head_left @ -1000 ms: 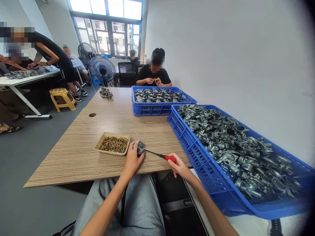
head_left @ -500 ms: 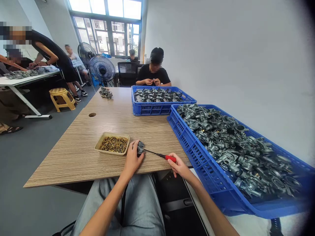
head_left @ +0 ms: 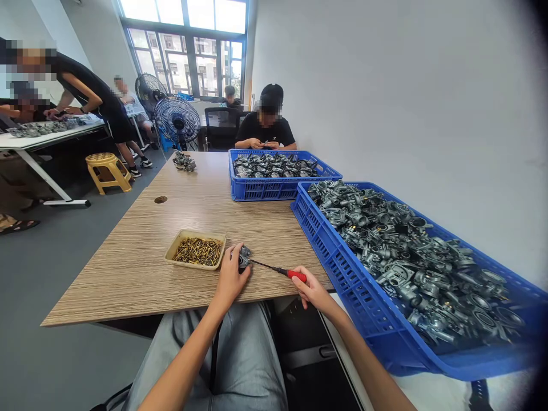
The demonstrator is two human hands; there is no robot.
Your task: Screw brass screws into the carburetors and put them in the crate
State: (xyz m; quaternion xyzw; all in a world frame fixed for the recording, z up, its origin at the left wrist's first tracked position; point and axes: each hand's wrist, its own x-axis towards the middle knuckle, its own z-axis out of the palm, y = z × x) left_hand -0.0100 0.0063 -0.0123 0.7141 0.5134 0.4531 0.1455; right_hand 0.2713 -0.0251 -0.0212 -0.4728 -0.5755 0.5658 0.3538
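My left hand (head_left: 230, 277) is closed around a small grey metal part (head_left: 244, 257) that rests on the wooden table (head_left: 141, 262) near its front edge. My right hand (head_left: 311, 289) grips the red handle of a thin screwdriver (head_left: 280, 270). The screwdriver's black shaft points left and its tip meets the metal part. Just left of my left hand sits a shallow tan tray (head_left: 176, 246) holding several small brass screws.
A big blue crate (head_left: 342, 268) heaped with grey metal castings fills the right side. A second blue crate (head_left: 274, 188) stands farther back, with a seated person behind it. More parts (head_left: 184, 162) lie at the far left. Fans, a yellow stool (head_left: 108, 170) and other people are at left.
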